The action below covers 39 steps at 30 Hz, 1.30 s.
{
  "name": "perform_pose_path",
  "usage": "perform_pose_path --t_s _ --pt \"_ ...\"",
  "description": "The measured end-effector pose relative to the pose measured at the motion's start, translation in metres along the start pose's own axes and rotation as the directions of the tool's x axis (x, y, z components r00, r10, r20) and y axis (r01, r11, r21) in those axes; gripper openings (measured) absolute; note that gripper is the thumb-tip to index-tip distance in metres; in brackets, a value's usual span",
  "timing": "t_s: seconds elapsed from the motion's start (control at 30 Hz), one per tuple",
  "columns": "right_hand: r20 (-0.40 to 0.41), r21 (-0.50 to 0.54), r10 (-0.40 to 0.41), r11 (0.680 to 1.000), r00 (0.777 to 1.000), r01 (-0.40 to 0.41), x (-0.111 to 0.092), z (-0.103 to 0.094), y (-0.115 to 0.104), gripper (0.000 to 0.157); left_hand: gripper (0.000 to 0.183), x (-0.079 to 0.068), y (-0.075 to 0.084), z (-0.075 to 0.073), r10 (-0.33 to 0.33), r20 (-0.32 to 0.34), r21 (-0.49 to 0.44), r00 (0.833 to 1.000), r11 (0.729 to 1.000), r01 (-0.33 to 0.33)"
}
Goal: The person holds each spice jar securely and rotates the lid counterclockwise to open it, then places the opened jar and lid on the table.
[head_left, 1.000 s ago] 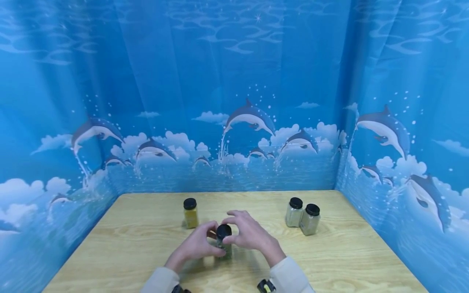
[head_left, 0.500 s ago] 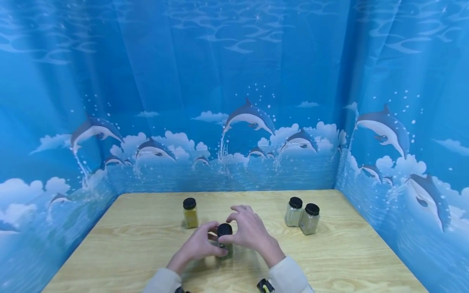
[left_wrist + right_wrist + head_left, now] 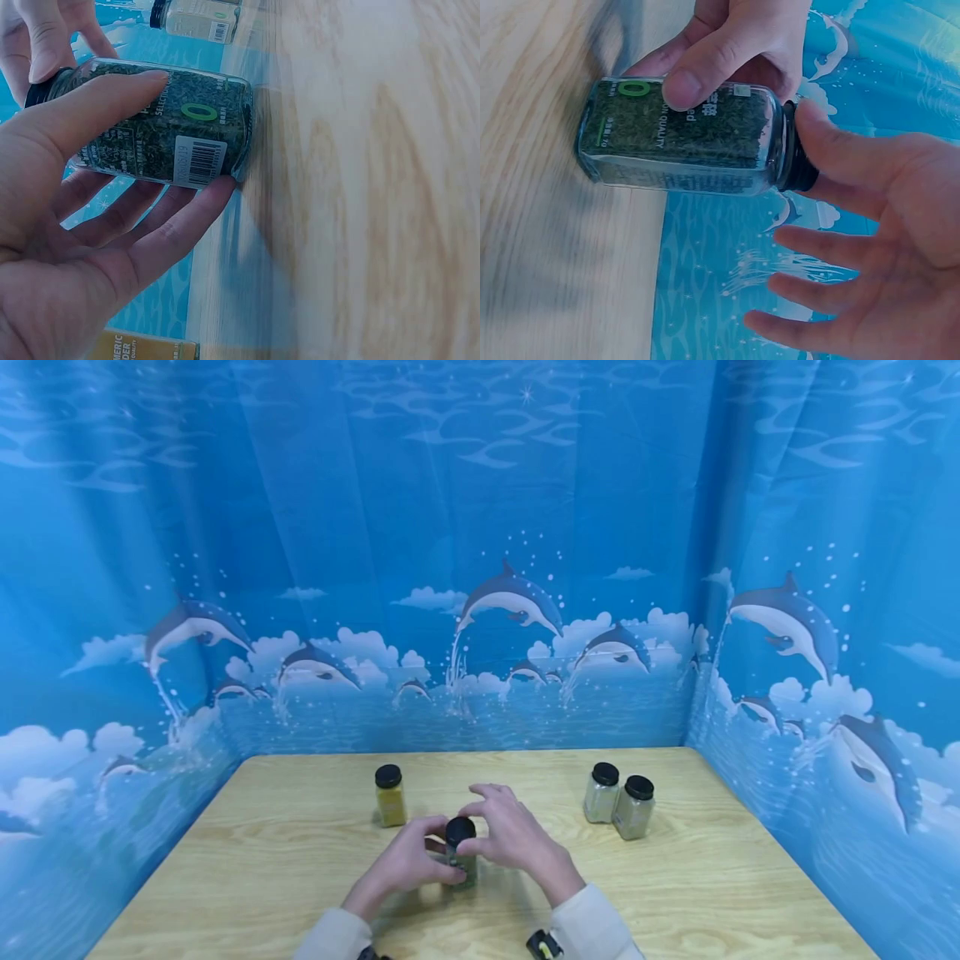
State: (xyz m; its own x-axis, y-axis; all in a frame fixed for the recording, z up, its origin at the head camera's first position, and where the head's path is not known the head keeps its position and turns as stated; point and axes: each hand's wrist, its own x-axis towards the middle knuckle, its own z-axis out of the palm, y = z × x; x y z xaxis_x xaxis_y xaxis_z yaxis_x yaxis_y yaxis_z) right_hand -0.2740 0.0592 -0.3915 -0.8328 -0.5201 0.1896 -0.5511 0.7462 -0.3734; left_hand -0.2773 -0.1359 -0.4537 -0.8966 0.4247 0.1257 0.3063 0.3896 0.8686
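A square glass jar of dried green herbs [image 3: 682, 131] stands upright on the table in front of me, capped by a black lid [image 3: 460, 829]. My left hand [image 3: 411, 858] grips its body, thumb on the near face and fingers round the other side. At the lid, my right hand [image 3: 513, 839] pinches the rim between thumb and index finger. In the right wrist view its other fingers [image 3: 810, 292] are spread away from the jar. The lid still sits on the jar's neck.
A black-capped jar of yellow powder [image 3: 391, 802], labelled turmeric in the left wrist view, stands behind and left. Two jars with pale contents, one [image 3: 602, 797] beside the other [image 3: 634, 814], stand at the back right. A dolphin-print curtain [image 3: 480, 568] surrounds the wooden table [image 3: 712, 877].
My right thumb and fingers have shifted about the lid, spreading a little and then closing back in. The left hand and the jar have hardly moved.
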Motion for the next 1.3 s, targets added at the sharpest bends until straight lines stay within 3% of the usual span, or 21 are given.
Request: perform_pose_path --t_s 0.27,0.73,0.87,1.0,1.13,1.3 --pt "0.084 0.012 0.008 1.0 0.996 -0.009 -0.0027 -0.0026 -0.0021 0.043 0.051 0.002 -0.0025 -0.0004 -0.02 0.011 0.025 1.0 0.999 0.02" --pt "0.112 0.016 0.017 1.0 0.994 -0.019 -0.0038 -0.0042 -0.0045 0.044 0.049 0.0016 -0.0006 0.0 -0.034 -0.001 0.046 0.999 0.998 0.034" --pt "0.069 -0.027 0.017 1.0 0.997 -0.015 -0.0038 -0.0043 -0.0048 0.055 0.044 0.0013 -0.0001 -0.0002 -0.021 -0.003 0.045 1.0 0.999 0.021" --pt "-0.033 -0.087 0.036 0.995 0.999 -0.038 -0.0039 -0.0043 -0.006 0.062 0.042 0.0004 0.0005 -0.0006 -0.018 0.001 0.037 1.0 0.999 0.018" --pt "-0.12 -0.109 0.05 0.992 0.991 -0.064 -0.0027 -0.004 -0.0077 0.06 0.041 0.0 0.0006 -0.0009 -0.015 0.002 0.035 1.0 0.999 0.015" --pt "-0.157 -0.114 0.045 0.991 0.987 -0.063 -0.0016 -0.0034 -0.0096 0.053 0.041 0.0005 -0.0003 -0.001 -0.013 0.005 0.032 1.0 0.999 0.013"
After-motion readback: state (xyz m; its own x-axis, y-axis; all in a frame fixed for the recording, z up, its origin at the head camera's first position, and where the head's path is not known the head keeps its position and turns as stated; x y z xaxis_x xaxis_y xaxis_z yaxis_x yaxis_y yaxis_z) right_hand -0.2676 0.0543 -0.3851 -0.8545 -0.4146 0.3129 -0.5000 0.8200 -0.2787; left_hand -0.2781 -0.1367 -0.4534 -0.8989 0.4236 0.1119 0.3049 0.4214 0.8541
